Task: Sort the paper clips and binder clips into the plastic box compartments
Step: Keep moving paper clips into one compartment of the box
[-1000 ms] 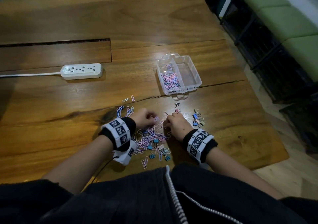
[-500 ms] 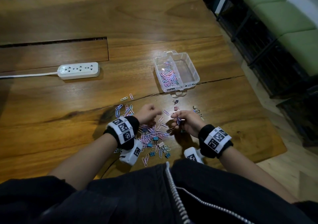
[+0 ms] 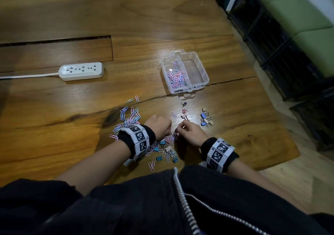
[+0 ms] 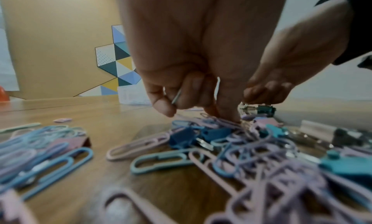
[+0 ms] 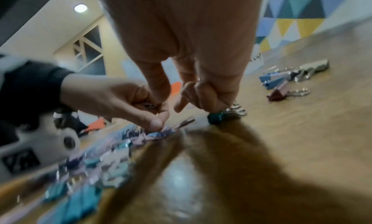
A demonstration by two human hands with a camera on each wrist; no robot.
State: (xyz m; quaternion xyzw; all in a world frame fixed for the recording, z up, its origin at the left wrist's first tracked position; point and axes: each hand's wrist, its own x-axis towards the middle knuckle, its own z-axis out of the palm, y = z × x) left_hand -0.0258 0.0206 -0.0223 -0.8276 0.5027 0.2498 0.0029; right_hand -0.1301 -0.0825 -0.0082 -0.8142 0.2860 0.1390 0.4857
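Wooden table [image 3: 72,122]: right edge close beside the work; bare wood far and left around a power strip [image 3: 81,71]. Plastic box [image 3: 203,70] far of the clip pile [image 3: 162,144], long axis near-far. Left hand [image 3: 159,124] pinches a paper clip [image 4: 177,97]; right hand [image 3: 191,131] pinches a teal binder clip [image 5: 216,117] against the wood.

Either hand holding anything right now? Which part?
Right hand pinches a teal binder clip by its body. Left hand holds a paper clip between curled fingers; exact part hidden.

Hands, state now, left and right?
Left hand: fingers pinch paper clips.
Right hand: fingers pinch a teal binder clip.
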